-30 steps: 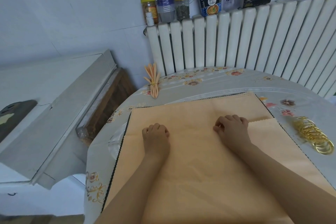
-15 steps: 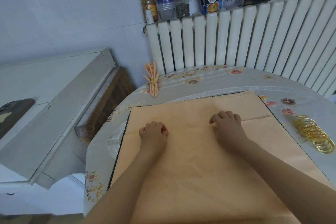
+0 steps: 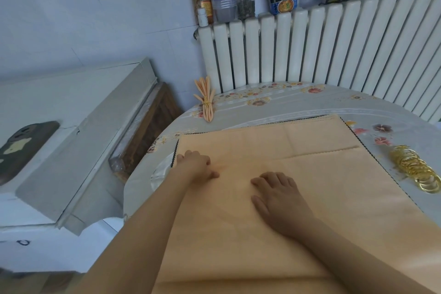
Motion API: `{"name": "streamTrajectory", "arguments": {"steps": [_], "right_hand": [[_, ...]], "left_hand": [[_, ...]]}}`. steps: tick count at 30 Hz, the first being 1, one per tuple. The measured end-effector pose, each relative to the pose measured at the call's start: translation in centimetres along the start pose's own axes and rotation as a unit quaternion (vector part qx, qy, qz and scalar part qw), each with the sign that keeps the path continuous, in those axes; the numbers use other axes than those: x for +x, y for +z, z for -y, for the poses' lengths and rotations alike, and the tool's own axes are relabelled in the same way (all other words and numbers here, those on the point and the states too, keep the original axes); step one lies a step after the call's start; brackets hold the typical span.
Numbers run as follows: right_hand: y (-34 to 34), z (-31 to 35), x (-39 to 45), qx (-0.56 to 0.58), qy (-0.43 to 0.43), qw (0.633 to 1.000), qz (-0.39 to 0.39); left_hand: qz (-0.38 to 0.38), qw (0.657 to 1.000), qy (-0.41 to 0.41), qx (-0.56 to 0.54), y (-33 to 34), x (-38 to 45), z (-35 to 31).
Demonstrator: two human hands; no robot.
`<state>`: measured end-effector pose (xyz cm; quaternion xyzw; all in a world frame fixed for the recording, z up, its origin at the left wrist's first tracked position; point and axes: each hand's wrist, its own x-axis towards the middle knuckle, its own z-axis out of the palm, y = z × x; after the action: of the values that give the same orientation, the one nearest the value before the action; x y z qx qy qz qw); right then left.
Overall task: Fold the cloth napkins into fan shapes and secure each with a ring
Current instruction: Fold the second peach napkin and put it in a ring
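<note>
A stack of peach cloth napkins (image 3: 329, 198) lies flat on the round table (image 3: 286, 108); the lower ones show at the far edge. My left hand (image 3: 194, 164) sits near the top napkin's left edge, fingers curled onto the cloth, thumb stretched right, a small crease beside it. My right hand (image 3: 279, 194) rests flat on the middle of the napkin with fingers spread. A finished fan napkin (image 3: 207, 102) with a gold ring lies at the table's far left. A pile of gold rings (image 3: 416, 170) lies to the right of the stack.
A white radiator (image 3: 310, 50) curves behind the table, with jars and boxes (image 3: 245, 0) on top. A white cabinet (image 3: 71, 131) stands to the left with a phone (image 3: 21, 148) on it. A floral tablecloth covers the table.
My left hand has slid left to the napkin's edge. My right hand has moved left and nearer to me, and its fingers have flattened onto the cloth.
</note>
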<state>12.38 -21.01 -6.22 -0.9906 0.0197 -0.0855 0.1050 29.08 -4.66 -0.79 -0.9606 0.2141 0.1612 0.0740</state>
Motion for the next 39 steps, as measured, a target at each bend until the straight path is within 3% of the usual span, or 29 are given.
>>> {"name": "streamTrajectory", "arguments": {"steps": [11,13,16,18,20,23,24,26,29,34,39], "right_hand": [[-1.1,0.4,-0.3,0.013,0.017,0.999,0.031],[-1.4,1.7,-1.4,0.107,0.017,0.994,-0.03],[-2.6,3.8,-3.3,0.332,0.045,0.94,-0.066],[-3.6,5.1,-4.6,0.378,0.068,0.923,-0.031],[-4.0,5.5,-5.2,0.344,0.091,0.935,-0.002],[-4.1,4.8,-5.7,0.306,0.159,0.939,0.011],[-4.0,4.5,-5.8,0.315,0.176,0.933,0.011],[-3.8,4.1,-6.0,0.34,0.193,0.92,0.019],[-3.3,4.3,-6.5,0.348,0.191,0.918,0.01],[-2.9,4.1,-7.1,0.353,0.178,0.918,-0.022],[-3.1,4.1,-7.1,0.324,0.142,0.935,-0.019]], "left_hand": [[-0.109,0.991,0.034,0.066,-0.3,-8.0,0.7],[-0.1,0.994,0.052,-0.018,-0.8,-11.0,-0.3],[-0.078,0.976,0.106,-0.172,-0.6,-14.0,-2.6],[-0.072,0.95,0.128,-0.277,0.5,-15.8,-4.2],[-0.062,0.912,0.127,-0.384,2.0,-16.6,-5.6],[0.009,0.816,0.094,-0.57,4.1,-17.3,-6.5],[-0.005,0.796,0.082,-0.6,4.7,-17.3,-6.3],[-0.12,0.832,0.06,-0.539,5.5,-17.1,-5.7],[-0.249,0.913,0.026,-0.321,6.4,-16.8,-4.3],[-0.18,0.968,0.036,-0.173,7.8,-17.1,-4.3],[-0.13,0.982,0.031,-0.135,9.1,-17.5,-5.3]]}}
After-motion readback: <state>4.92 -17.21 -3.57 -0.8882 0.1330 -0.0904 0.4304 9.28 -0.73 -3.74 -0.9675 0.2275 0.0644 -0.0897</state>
